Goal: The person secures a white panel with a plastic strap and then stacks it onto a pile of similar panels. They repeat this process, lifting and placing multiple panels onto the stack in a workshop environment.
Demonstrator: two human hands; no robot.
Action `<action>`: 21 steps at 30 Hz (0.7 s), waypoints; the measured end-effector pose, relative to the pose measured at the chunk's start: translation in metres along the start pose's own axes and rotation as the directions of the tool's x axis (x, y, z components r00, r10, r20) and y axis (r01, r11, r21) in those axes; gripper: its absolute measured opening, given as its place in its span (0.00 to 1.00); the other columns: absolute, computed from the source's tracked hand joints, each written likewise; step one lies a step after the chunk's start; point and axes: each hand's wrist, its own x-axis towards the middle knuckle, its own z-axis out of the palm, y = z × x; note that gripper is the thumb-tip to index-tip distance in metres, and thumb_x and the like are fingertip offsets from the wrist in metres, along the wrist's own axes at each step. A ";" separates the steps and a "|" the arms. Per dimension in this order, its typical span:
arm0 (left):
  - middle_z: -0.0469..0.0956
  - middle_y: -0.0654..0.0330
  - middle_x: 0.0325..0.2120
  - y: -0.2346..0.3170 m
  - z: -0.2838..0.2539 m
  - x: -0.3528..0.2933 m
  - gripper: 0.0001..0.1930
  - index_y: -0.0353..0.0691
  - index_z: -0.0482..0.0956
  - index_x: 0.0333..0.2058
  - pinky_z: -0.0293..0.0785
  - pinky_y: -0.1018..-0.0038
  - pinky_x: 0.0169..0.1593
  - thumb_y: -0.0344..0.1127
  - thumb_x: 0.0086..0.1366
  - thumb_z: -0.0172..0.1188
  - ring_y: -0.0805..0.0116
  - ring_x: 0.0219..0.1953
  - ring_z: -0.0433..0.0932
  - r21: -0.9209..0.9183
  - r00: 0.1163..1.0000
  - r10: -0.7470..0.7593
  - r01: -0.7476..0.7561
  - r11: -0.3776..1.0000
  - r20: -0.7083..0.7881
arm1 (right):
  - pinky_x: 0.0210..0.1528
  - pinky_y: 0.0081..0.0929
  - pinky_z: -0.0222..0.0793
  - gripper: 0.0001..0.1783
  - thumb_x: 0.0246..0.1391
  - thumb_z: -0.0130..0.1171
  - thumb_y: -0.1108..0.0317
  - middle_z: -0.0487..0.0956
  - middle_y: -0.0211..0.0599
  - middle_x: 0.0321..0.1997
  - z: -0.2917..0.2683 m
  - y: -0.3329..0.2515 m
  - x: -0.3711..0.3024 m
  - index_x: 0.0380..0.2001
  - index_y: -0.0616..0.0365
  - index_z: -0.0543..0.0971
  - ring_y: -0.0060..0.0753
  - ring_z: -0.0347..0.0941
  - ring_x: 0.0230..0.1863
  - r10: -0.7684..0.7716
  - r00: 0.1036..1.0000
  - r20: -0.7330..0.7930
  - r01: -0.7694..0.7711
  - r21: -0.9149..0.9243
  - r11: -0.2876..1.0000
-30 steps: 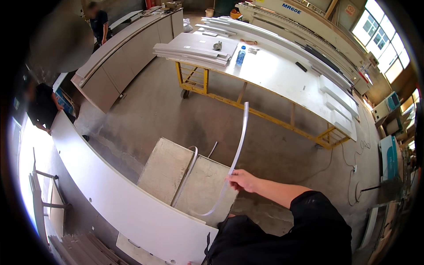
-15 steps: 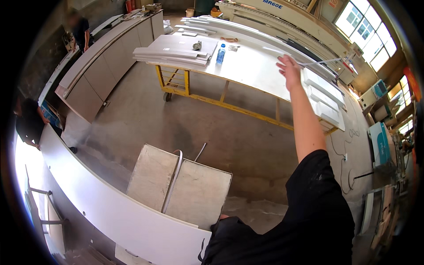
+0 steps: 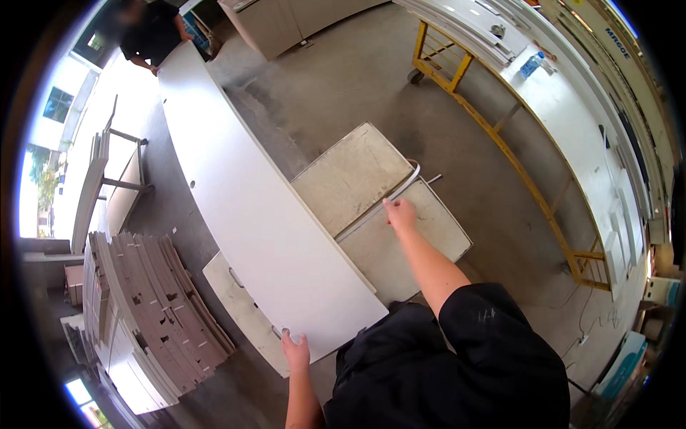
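Note:
A long white panel runs from beside my body toward the far left, where a person in dark clothing has both hands at its far end. My left hand rests at the panel's near left corner, thumb and forefinger spread on the surface. The panel lies across a pale low work surface, which shows on both sides of it. To the right, my right hand reaches over that surface. Its fingers pinch a thin white strip that lies along a gap there and curls up at its far end.
A stack of boards stands at the left, with a metal rack beyond it. A white-topped table on a yellow frame is at the right, bearing a blue bottle and narrow boards. Cables trail on the floor.
My view has swung left and down. My right hand has come back from over the table to the strip on the low surface. My left hand now shows on the panel.

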 end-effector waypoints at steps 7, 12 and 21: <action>0.68 0.42 0.59 0.001 -0.023 -0.033 0.29 0.32 0.69 0.59 0.63 0.59 0.66 0.39 0.63 0.63 0.46 0.63 0.66 -0.045 0.983 0.182 -0.181 0.983 0.035 | 0.60 0.59 0.64 0.36 0.52 0.64 0.43 0.72 0.40 0.64 -0.040 -0.040 0.063 0.60 0.48 0.68 0.48 0.66 0.66 -0.182 0.903 -0.390 -0.079 -0.566 0.821; 0.76 0.43 0.53 -0.096 -0.017 -0.074 0.25 0.31 0.74 0.55 0.70 0.61 0.60 0.40 0.63 0.63 0.49 0.56 0.75 -0.145 0.987 -0.138 0.150 0.978 0.087 | 0.60 0.31 0.67 0.36 0.52 0.64 0.70 0.76 0.53 0.58 -0.047 -0.011 0.137 0.63 0.67 0.67 0.45 0.72 0.60 -0.188 0.969 -0.158 0.160 -0.171 0.972; 0.80 0.45 0.49 -0.143 -0.008 -0.135 0.24 0.30 0.76 0.52 0.74 0.65 0.56 0.42 0.64 0.62 0.54 0.52 0.80 -0.190 0.910 -0.385 0.410 0.892 0.153 | 0.52 0.33 0.71 0.28 0.50 0.61 0.80 0.78 0.47 0.53 -0.064 0.029 0.186 0.57 0.64 0.72 0.37 0.76 0.51 -0.087 0.990 -0.111 0.111 0.238 0.965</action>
